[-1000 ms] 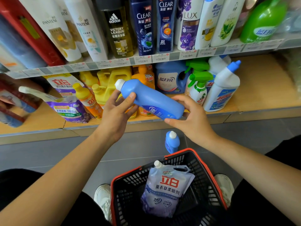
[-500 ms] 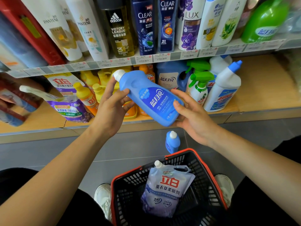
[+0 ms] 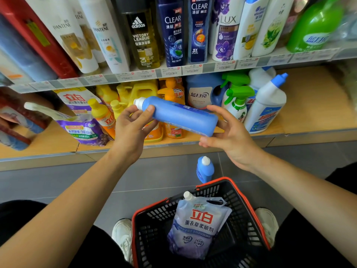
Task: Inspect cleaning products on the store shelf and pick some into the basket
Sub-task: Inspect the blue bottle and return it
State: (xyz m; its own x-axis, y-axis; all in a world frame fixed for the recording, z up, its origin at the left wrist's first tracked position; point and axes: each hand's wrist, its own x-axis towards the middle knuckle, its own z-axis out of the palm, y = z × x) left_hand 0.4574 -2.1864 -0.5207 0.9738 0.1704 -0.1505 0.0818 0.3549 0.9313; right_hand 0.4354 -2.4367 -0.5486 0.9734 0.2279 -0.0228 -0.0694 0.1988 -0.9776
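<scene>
A blue detergent bottle [image 3: 179, 115] with a white cap lies sideways in the air before the lower shelf. My left hand [image 3: 133, 128] grips its neck end, thumb on top. My right hand [image 3: 228, 132] cups its base, fingers spread around the bottom. Its narrow side faces me. Below, a black basket [image 3: 251, 215] with a red rim stands on the floor between my shoes. A white-and-lilac softener pouch [image 3: 197, 225] lies inside it. A second small blue bottle [image 3: 204, 169] stands on the floor just beyond the basket.
The lower wooden shelf [image 3: 316, 105] carries yellow and orange dish-soap bottles [image 3: 135, 91], a purple refill pouch [image 3: 85, 128], a big blue jug [image 3: 202, 91], green-trigger sprayers [image 3: 237, 99] and a white toilet-cleaner bottle [image 3: 266, 107]. Shampoo bottles line the upper shelf [image 3: 173, 71]. Grey floor tiles lie below.
The blue bottle has rolled in my hands: its front label faced me half a second ago, now its narrow side does. Both hands stay at the same height.
</scene>
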